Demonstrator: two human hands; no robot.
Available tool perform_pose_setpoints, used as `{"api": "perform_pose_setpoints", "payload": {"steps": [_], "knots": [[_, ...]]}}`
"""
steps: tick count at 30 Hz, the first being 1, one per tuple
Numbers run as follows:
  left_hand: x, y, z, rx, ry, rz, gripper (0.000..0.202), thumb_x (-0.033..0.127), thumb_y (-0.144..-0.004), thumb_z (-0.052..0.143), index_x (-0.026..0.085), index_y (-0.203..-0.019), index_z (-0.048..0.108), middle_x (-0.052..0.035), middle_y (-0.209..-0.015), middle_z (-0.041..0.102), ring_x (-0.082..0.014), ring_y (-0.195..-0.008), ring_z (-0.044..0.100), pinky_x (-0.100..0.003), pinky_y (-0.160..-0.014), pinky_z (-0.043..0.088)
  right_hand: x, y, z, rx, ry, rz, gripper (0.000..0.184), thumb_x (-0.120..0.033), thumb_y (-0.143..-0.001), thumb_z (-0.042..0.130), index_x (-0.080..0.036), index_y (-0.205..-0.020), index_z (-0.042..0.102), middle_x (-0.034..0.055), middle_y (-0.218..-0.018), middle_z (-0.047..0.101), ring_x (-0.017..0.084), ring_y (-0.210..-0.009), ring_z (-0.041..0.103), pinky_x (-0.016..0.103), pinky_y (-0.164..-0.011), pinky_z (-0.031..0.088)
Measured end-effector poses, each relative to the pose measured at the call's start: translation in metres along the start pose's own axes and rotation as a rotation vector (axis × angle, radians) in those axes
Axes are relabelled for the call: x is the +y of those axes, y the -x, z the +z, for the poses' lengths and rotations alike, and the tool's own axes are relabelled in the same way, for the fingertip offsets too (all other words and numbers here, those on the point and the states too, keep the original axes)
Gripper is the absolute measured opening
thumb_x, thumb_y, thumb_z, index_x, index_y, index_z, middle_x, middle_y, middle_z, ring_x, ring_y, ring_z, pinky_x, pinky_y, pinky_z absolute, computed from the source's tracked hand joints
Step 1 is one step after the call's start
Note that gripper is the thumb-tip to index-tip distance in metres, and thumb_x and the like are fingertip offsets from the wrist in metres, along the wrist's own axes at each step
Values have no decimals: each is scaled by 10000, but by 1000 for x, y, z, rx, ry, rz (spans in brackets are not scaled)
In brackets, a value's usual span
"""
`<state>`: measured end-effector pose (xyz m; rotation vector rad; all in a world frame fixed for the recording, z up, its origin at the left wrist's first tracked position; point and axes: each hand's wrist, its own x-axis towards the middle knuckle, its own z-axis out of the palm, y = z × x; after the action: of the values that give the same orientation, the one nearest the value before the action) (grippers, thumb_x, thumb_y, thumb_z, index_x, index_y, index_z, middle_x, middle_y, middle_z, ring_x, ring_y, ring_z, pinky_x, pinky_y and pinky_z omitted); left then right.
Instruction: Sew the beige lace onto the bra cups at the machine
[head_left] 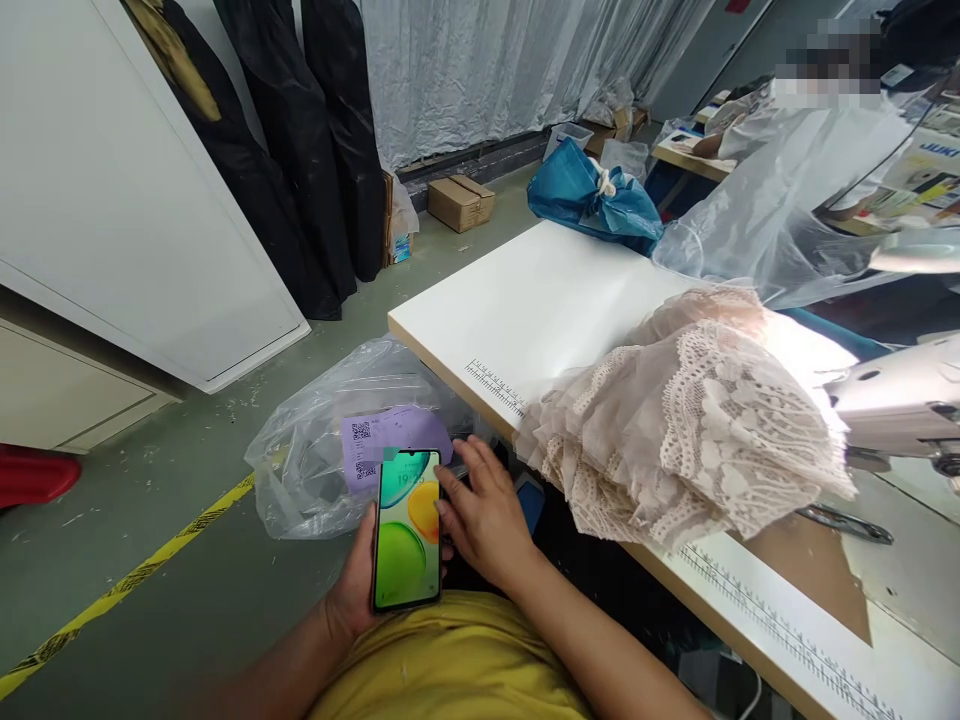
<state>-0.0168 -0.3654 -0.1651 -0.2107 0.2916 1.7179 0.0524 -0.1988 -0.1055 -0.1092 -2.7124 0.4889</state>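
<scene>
Head view: the left hand (351, 592) has its grip closed around a phone (407, 528), near and low, with the screen lit. The right hand (484, 515), grip open and flat, touches the phone's right edge. Lace fabric (690, 420) lies to the right on the tabletop (555, 300).

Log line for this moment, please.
left hand: holds green-screened smartphone | right hand: touches its edge | beige lace fabric on white table

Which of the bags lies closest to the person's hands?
The clear plastic bag on the floor, bearing a purple label, just beyond the phone; the blue bag and black bags sit farther off.
</scene>
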Motion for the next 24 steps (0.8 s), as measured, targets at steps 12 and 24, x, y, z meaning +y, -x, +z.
{"api": "perform_pose_setpoints", "payload": {"steps": [12, 24], "knots": [[10, -2, 2, -15, 64, 70, 653, 602, -919, 305, 115, -1224, 615, -157, -1168, 663, -300, -1094, 602, -455, -1004, 385, -21, 29, 6, -76, -128, -90, 299, -234, -861, 542, -175, -1141, 628, 147, -1301, 522, 306, -1274, 409, 500, -991, 450], [3, -3, -1, 185, 52, 178, 534, 544, -933, 365, 166, -1150, 673, -103, -1084, 711, -257, -1052, 640, -380, -980, 443, -31, 20, 14, -89, -44, -126, 342, -302, -874, 550, -130, -1159, 628, 163, -1353, 502, 311, -1313, 375, 486, -1037, 416]]}}
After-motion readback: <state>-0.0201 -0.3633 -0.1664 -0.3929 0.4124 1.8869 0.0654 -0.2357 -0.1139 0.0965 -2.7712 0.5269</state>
